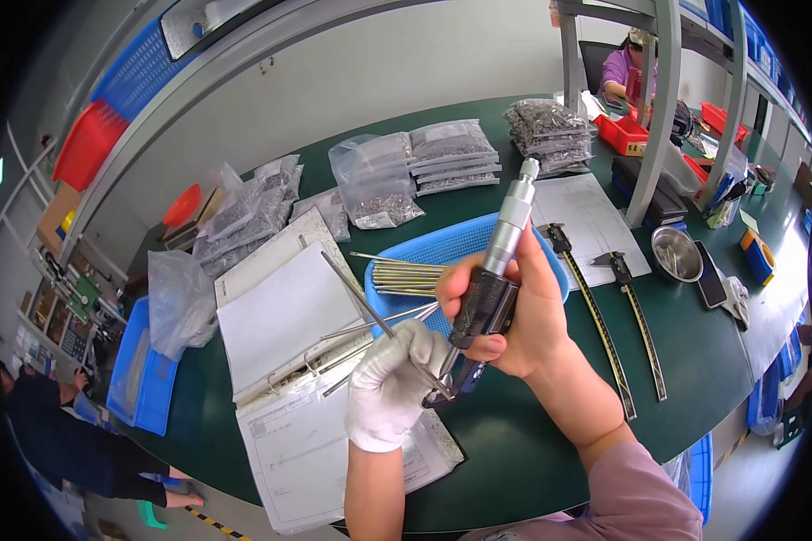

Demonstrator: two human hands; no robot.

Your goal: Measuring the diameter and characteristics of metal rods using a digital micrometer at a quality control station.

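Observation:
My left hand (383,388), in a white glove, grips a thin metal rod (359,296) that slants up to the left. In my bare right hand (539,325) is a micrometer (485,311), its silver thimble pointing up and its frame low beside the gloved fingers. The rod's lower end lies at the micrometer's frame; whether the jaws touch it I cannot tell. Behind my hands stands a blue mesh basket (401,245) with several metal rods (408,278) inside, some sticking out over its left side. Below the left hand lies an open ring binder (284,320) with paper sheets.
Two calipers (597,326) lie right of the basket, near a metal bowl (677,255), a phone (710,275) and a glove (736,302). Bags of small metal parts (451,149) line the back. A blue bin (144,383) stands left; shelf posts (656,117) rise at right. Two people are farther off.

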